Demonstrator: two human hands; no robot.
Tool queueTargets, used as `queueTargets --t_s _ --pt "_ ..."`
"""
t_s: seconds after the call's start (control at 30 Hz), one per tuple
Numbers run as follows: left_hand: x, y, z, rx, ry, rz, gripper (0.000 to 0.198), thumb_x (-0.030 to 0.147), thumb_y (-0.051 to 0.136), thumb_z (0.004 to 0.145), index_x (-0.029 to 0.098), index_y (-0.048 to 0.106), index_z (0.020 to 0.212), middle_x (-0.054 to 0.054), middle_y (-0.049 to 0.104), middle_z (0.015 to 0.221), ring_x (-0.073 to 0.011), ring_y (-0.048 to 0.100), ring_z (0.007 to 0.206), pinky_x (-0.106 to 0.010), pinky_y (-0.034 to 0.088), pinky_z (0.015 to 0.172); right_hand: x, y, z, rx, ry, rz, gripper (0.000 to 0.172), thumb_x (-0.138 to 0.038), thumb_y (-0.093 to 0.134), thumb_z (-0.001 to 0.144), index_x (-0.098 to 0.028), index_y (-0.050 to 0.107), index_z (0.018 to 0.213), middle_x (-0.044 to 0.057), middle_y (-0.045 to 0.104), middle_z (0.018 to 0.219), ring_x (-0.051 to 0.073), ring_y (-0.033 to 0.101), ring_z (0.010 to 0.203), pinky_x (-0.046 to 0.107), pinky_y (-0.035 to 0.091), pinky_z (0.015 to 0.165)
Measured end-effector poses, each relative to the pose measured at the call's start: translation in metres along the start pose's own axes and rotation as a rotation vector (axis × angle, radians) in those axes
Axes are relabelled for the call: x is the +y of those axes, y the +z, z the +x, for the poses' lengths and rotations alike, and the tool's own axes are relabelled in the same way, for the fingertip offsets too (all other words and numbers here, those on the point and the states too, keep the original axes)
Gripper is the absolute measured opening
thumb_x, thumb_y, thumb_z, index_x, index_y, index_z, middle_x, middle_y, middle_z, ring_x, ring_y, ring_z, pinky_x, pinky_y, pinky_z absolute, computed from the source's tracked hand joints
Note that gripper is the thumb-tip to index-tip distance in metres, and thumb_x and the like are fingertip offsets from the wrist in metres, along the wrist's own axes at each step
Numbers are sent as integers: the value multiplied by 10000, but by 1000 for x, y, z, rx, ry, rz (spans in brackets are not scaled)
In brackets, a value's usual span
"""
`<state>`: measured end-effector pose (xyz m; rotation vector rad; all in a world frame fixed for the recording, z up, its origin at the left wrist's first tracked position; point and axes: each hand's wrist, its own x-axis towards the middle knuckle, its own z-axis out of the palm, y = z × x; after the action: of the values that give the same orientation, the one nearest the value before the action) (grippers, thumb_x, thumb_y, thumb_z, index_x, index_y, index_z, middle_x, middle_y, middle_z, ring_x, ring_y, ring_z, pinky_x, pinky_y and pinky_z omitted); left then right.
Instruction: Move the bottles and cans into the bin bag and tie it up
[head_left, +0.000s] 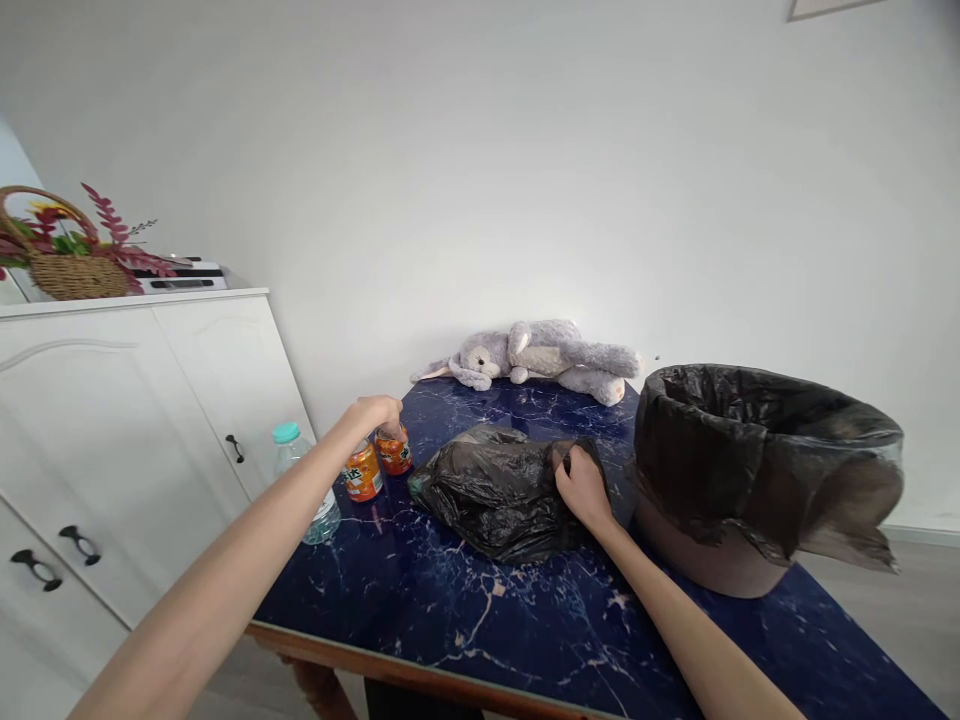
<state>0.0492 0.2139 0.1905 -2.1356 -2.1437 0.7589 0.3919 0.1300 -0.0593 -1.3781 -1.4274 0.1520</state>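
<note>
My left hand [384, 412] reaches down over an orange drink can [395, 455], its fingers closed at the can's top. A second orange can [363, 474] stands just beside it, partly behind my forearm. Nearer to me is a clear plastic bottle [324, 522] with a turquoise cap; my forearm crosses in front of its middle. A black plastic bag [502, 495] lies crumpled on the table, bulging, with something greenish showing at its left end. My right hand [583, 486] is closed on the bag's right end, gripping the gathered plastic.
A bin [712, 550] lined with black plastic stands on the right of the blue marbled table [480, 625]. A grey plush rabbit [536, 355] lies along the back by the wall. To the left, a white cabinet [135, 400] carries a flower basket [79, 275].
</note>
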Motion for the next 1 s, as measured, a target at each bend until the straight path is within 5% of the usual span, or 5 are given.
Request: queueTargets --t_s 0.4,0.53,0.67,0.73,1.0 --pt "9 3 -30 243 82 -200 409 382 697 1026 172 636 1372 -135 647 1399 -303 668 1217 -531 581 1009 -20 0 -1 -59 221 459 290 -419 687 1039 -166 690 1180 56 726 1110 194 716 934 397 613 854" --pt "40 16 -84 443 381 -314 483 437 572 1075 130 587 1447 -209 581 1518 -354 581 1373 -524 479 1133 -31 4 0 -126 302 751 310 -451 677 1043 -165 703 1163 60 752 1089 192 738 912 402 631 844" --pt "92 61 -140 334 818 -371 437 646 571 1022 351 710 1313 16 747 1341 -190 719 1192 -250 557 992 -47 -1 1 -169 323 1019 386 -463 788 939 -185 710 1195 74 797 1129 241 769 1060 475 598 1016" --pt "118 89 -151 363 987 -410 502 587 545 1048 279 648 1431 -51 711 1424 -229 687 1284 -298 529 1083 -53 -7 2 -189 322 1107 435 -457 862 841 -222 728 1181 79 799 1209 266 753 1164 475 563 1095" --pt "160 137 -101 556 651 -426 482 389 342 1152 108 613 1435 -222 665 1429 -345 633 1357 -515 488 1148 -53 -13 3 -247 323 1044 366 -483 822 882 -223 737 1124 60 798 1164 261 756 1129 497 569 1069"
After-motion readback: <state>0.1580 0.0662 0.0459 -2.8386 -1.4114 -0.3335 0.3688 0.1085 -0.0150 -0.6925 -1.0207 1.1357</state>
